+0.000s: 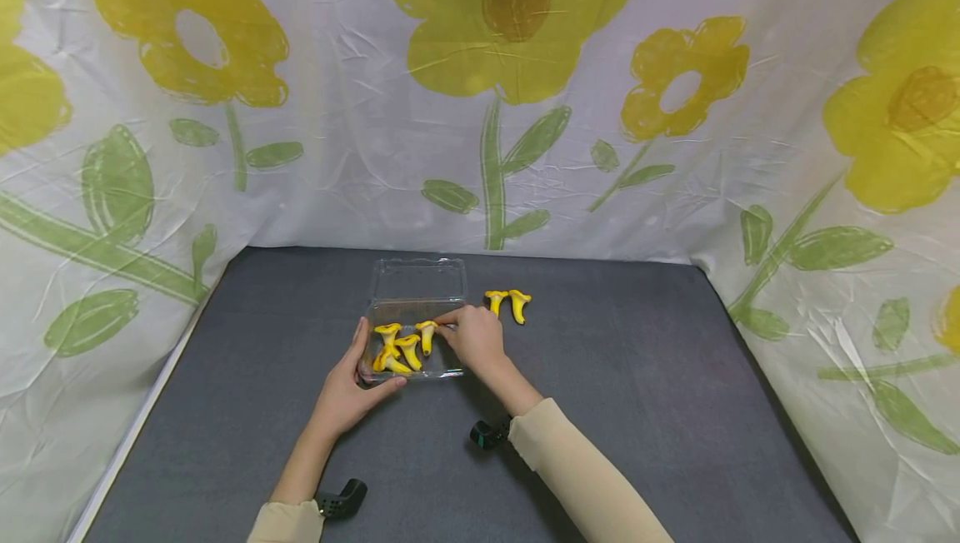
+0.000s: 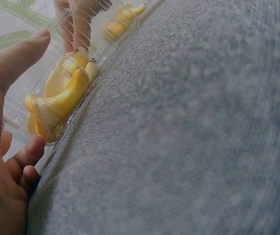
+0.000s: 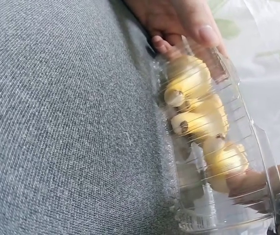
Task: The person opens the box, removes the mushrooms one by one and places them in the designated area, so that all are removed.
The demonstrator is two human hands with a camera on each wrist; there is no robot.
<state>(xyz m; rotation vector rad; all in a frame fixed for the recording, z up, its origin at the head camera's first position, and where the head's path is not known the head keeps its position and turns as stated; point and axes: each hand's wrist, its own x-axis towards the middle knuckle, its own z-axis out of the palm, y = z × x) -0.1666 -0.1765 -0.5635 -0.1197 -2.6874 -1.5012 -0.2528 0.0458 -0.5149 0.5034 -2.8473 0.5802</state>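
Observation:
A clear plastic clamshell box (image 1: 447, 374) sits on the dark table with its lid (image 1: 420, 281) tipped back. Several yellow chanterelle mushrooms (image 1: 408, 350) lie in its left and middle part. My left hand (image 1: 347, 393) grips the box's left end, thumb along the near side and fingers on the far left side. Reaching over the right wall, my right hand (image 1: 476, 339) pinches a chanterelle (image 1: 427, 336) inside the box. The right wrist view shows those fingertips (image 3: 243, 183) through the clear wall, against that mushroom.
Two more chanterelles (image 1: 519, 306) lie on the grey tabletop (image 1: 615, 393), behind and right of the box. A white curtain (image 1: 337, 185) with yellow flowers encloses the table's back and sides. A black wrist device (image 1: 342, 500) is worn on each arm.

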